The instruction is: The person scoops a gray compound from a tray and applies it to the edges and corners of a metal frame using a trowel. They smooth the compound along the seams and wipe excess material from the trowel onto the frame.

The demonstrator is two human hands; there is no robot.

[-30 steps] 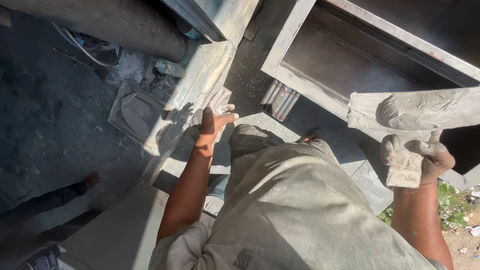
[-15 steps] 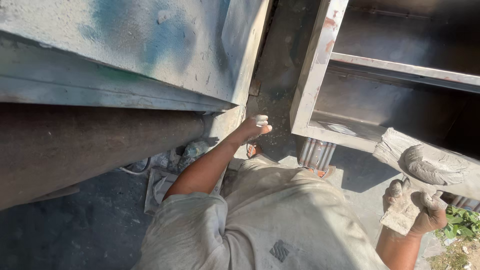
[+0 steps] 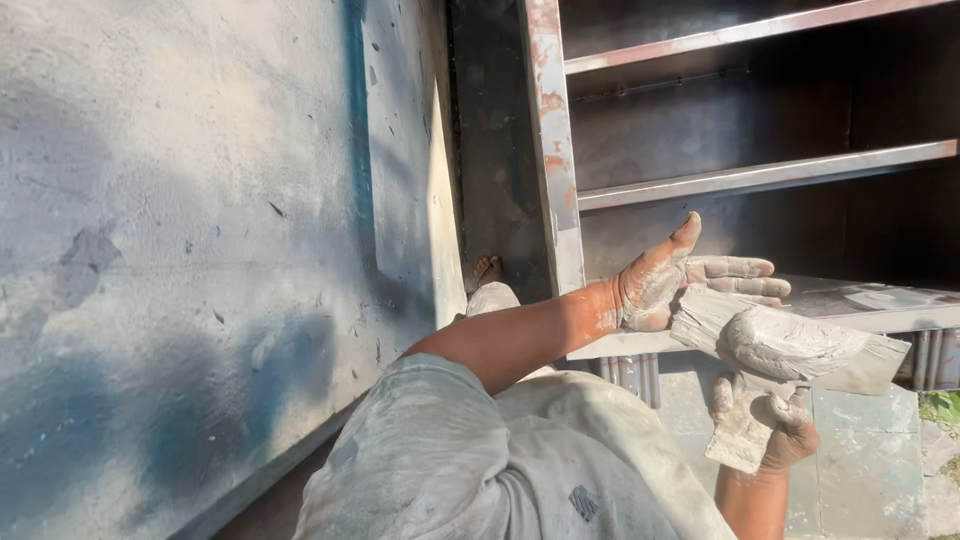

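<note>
My left hand [image 3: 680, 280], coated in grey putty, is spread open with the fingers pointing right, just above the near end of a flat board [image 3: 850, 360] that carries a lump of grey putty [image 3: 790, 345]. My right hand [image 3: 775, 425] is below the board, closed around a small putty scraper [image 3: 738, 445] and apparently the board's underside. A large grey putty-coated metal panel [image 3: 200, 250] with blue patches fills the left half of the view.
A rusty metal cabinet frame [image 3: 548, 150] with two shelves [image 3: 760, 175] stands at the right. My bare foot [image 3: 485, 270] shows between panel and frame. Corrugated metal strips [image 3: 630, 375] and grey floor tiles [image 3: 870, 470] lie below; grass [image 3: 940, 410] at far right.
The view has swung upward to the panel face and cabinet shelves. My left hand came off the panel edge and moved right, over the putty board. The right hand still holds board and scraper.
</note>
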